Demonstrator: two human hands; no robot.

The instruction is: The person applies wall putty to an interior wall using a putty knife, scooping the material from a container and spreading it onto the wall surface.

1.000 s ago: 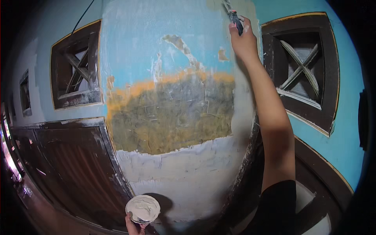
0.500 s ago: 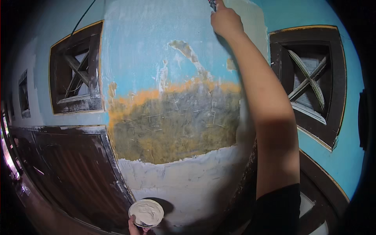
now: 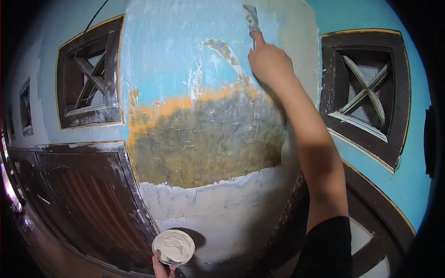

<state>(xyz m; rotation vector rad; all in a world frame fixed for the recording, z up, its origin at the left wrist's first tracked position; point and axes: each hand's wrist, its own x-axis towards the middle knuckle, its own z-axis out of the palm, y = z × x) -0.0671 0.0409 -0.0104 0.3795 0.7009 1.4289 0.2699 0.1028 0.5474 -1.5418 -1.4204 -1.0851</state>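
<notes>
My right hand point(image 3: 271, 65) is closed round the handle of a putty knife point(image 3: 251, 19), its index finger stretched along the handle. The blade points up and lies against, or very close to, the upper part of the wall point(image 3: 176, 41), beside a pale coated strip point(image 3: 300, 51). Low in the view, my left hand point(image 3: 162, 268) grips the rim and underside of a round tub point(image 3: 173, 247) filled with creamy off-white putty. Between the hands, the wall shows light blue paint, a bare grey-brown patch point(image 3: 208, 139) with orange edges, and a whitish band point(image 3: 208, 199) beneath.
Dark wooden frames with crossed bars, one at the left point(image 3: 90, 74) and one at the right point(image 3: 364, 92), flank the wall. Below them stand a brown door point(image 3: 79, 199) at the left and another dark panelled door point(image 3: 371, 204) at the right. A black cable point(image 3: 95, 23) hangs at upper left.
My right hand has come down the wall, bringing the putty knife's blade into view. The tub in my left hand has shifted only slightly, and the whole view has moved a little.
</notes>
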